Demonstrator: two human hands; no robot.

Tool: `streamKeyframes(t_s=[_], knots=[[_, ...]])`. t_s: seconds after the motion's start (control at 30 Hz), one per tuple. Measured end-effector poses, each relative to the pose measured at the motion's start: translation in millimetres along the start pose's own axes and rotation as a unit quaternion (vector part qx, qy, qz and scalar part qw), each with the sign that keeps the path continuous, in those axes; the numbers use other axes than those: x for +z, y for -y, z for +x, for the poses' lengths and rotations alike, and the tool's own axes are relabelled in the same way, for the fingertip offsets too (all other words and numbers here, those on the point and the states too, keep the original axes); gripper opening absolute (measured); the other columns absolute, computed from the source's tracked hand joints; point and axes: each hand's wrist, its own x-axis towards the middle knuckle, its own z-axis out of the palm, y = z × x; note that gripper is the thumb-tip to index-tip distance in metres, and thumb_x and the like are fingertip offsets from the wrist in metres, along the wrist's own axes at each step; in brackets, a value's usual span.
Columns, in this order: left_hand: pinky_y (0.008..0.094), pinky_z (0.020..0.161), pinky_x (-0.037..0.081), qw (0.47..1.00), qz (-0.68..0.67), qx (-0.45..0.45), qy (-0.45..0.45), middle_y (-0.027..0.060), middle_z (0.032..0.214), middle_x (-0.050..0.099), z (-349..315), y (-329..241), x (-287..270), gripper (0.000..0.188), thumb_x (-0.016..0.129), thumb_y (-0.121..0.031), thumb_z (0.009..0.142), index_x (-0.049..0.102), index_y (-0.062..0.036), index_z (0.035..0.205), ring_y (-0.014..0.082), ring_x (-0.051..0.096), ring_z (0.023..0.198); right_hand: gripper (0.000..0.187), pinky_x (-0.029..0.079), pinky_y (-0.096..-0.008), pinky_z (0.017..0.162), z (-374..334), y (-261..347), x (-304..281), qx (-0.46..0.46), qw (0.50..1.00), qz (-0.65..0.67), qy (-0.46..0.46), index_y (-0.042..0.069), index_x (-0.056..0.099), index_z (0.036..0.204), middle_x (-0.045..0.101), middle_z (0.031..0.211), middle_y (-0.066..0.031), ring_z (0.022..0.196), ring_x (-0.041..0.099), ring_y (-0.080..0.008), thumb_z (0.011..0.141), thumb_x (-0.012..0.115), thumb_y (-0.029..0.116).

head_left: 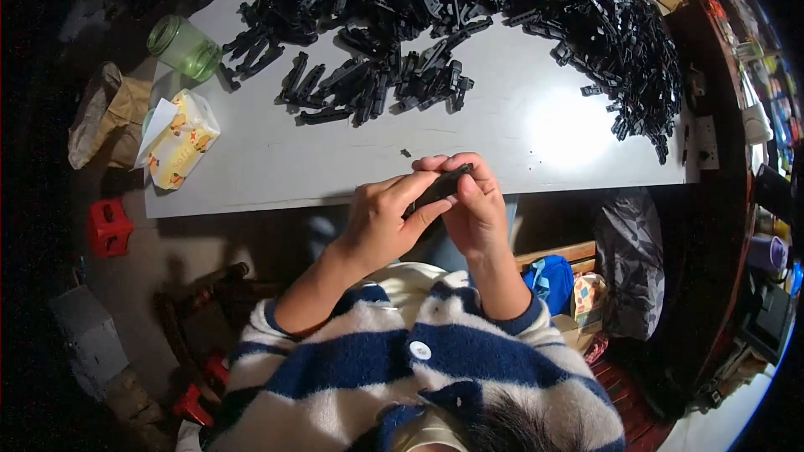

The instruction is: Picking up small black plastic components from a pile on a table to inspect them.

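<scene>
Both my hands meet just in front of the table's near edge, closed on one black plastic part [441, 187]. My left hand [386, 213] grips its lower end with thumb and fingers. Around the upper end, my right hand [479, 205] holds it with the thumb pressed near the tip. The fingers cover much of the part, so its full shape is hidden. A small dark scrap [405, 152] lies on the table just beyond my hands. Farther off, a loose group of long black plastic parts [360, 88] is spread on the white tabletop [276, 176].
A big heap of similar black parts [603, 42] stretches across the back and right. At the left stand a greenish glass jar [186, 48] and a yellow tissue pack [186, 144]. A red stool [110, 227] is on the floor; a blue bag [550, 281] sits right of me.
</scene>
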Motion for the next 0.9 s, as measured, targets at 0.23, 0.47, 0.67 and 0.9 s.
streamKeyframes(t_s=[0.23,0.47,0.67,0.9], knots=[[0.0275,0.06,0.049,0.994,0.014,-0.101,0.036,0.0107,0.085,0.058,-14,33,-14,0.032,0.062,-0.004,0.079,0.055,-0.0003,0.111,0.0176,0.059,0.066,0.011,0.039,-0.02,0.054,53,19,-48,-0.062,0.902,-0.386,-0.185,0.002,0.055,0.096,0.053,0.075,0.0007,0.061,0.047,-0.0068,0.086,0.056,0.006],[0.042,0.066,0.048,0.961,0.209,-0.14,-0.118,0.0144,0.09,0.059,-6,84,-43,0.032,0.06,-0.009,0.08,0.053,-0.0052,0.111,0.034,0.059,0.075,0.016,0.043,-0.0246,0.057,95,18,-72,-0.176,0.643,-0.724,-0.177,-0.002,0.055,0.087,0.056,0.072,-0.0091,0.062,0.055,-0.0124,0.078,0.066,0.005],[0.0412,0.075,0.045,0.905,0.379,-0.162,-0.101,0.0103,0.091,0.056,3,80,-56,0.028,0.065,-0.01,0.075,0.055,-0.0066,0.101,0.0301,0.055,0.088,0.013,0.042,-0.0257,0.051,92,20,-91,-0.238,0.56,-0.779,-0.153,-0.002,0.058,0.082,0.057,0.067,-0.0094,0.053,0.053,-0.0133,0.079,0.064,0.009],[0.0408,0.075,0.045,0.895,0.402,-0.18,-0.062,0.0102,0.093,0.055,-2,88,-55,0.03,0.065,-0.01,0.075,0.052,-0.0067,0.102,0.0304,0.053,0.091,0.012,0.031,-0.0178,0.042,50,25,-68,-0.141,0.861,-0.437,-0.217,0.001,0.056,0.098,0.053,0.067,-0.0014,0.048,0.04,-0.0042,0.087,0.052,0.003]])
